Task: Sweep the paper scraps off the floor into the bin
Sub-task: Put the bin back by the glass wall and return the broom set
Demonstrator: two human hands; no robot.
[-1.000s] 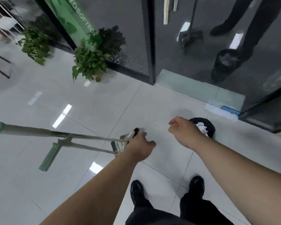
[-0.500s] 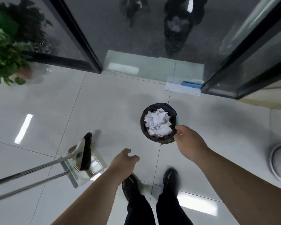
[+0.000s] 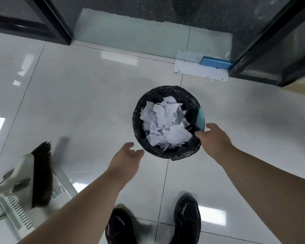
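Note:
A round bin (image 3: 139, 110) lined with a black bag stands on the white tiled floor, holding a heap of white paper scraps (image 3: 164, 124). My right hand (image 3: 217, 140) pinches its right rim, thumb on the bag and fingers against the teal outer wall. My left hand (image 3: 125, 159) hovers just off the bin's near-left rim, fingers relaxed and holding nothing. A broom (image 3: 42, 173) with dark bristles lies on a white dustpan (image 3: 14, 208) on the floor at lower left, free of both hands.
Black-framed glass doors (image 3: 271, 41) run along the far side, with a metal floor plate (image 3: 201, 71) and a blue block at the right door's foot. My black shoes (image 3: 187, 219) stand right below the bin.
My left hand let go of the broom and dustpan, which now lie on the floor, and moved toward the bin. My right hand reached the bin's rim. The view turned down onto the bin.

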